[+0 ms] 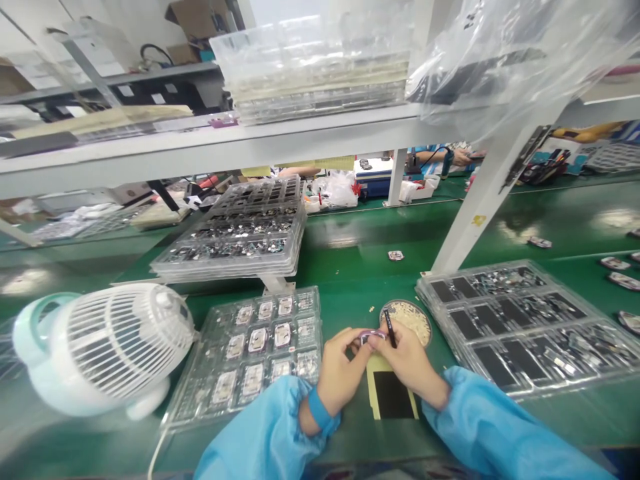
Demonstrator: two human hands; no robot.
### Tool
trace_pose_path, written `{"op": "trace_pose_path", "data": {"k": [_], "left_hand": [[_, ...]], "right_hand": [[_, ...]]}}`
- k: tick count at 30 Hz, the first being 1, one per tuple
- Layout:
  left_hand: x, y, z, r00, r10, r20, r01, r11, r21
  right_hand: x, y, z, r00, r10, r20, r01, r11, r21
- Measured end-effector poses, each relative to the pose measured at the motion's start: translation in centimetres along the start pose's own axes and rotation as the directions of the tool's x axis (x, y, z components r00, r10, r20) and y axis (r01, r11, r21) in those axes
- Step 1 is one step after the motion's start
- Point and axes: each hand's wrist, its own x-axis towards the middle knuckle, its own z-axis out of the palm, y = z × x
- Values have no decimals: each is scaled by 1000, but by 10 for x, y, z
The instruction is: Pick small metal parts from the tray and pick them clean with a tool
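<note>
Between both hands, above the green bench, is a small rounded device housing (pixel 373 335) with a purplish rim. My left hand (pixel 343 370) pinches its left side between thumb and fingers. My right hand (pixel 407 360) grips its right side and also holds a thin black pen-like tool (pixel 389 328) upright against the fingers. Just beyond the hands sits a round dish (pixel 413 319) of small pale pieces. Under my wrists a black rectangular pad (pixel 394 395) with yellow edging lies on the bench. The housing's inner detail is too small to make out.
To the left, a clear tray (pixel 310 300) holds several white housings beside a white fan (pixel 120 347). Stacked trays (pixel 235 227) of parts stand behind. A tray of black screens (pixel 510 320) is at right. A shelf post (pixel 485 200) rises behind it; a co-worker's hand (pixel 463 158) shows beyond.
</note>
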Motion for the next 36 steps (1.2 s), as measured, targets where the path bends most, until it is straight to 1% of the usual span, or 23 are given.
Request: {"op": "trace_pose_path", "data": {"k": [4,7,9,11,14,17,20,23,26,29,36], "left_hand": [[0,-9,2,999,8,-37,-8,1000,-13],[3,-19,2,998,-53,-16,51,994,-92],[6,-23,1,996,-89,5,89,987,-134],[7,-25,0,994,-106,10,106,985,-138],[7,-23,-4,996,-94,-1,94,993,-76],[8,-19,-7,1000,-28,6,27,996,80],[7,-14,-9,998,56,39,-63,972,225],[6,-13,-10,993,102,57,-114,957,267],[5,-14,-10,993,98,65,-113,954,276],[5,-15,-10,993,86,76,-104,949,297],[5,-14,-10,991,100,85,-123,934,335]], "right_hand": [[3,6,2,1000,11,4,-11,1000,24],[8,8,2,999,27,46,-25,999,-33],[11,7,-2,999,-1,42,4,998,-69],[12,6,-8,999,-50,21,51,995,-82],[12,5,-21,993,-117,-29,113,988,-102],[11,1,-29,980,-188,-71,176,972,-154],[10,-4,-29,960,-279,-6,273,942,-195],[9,-6,-28,934,-347,80,356,913,-199],[8,-2,-27,909,-392,145,415,887,-205],[7,3,-28,886,-433,168,462,858,-226],[7,3,-28,862,-456,221,500,838,-218]]}}
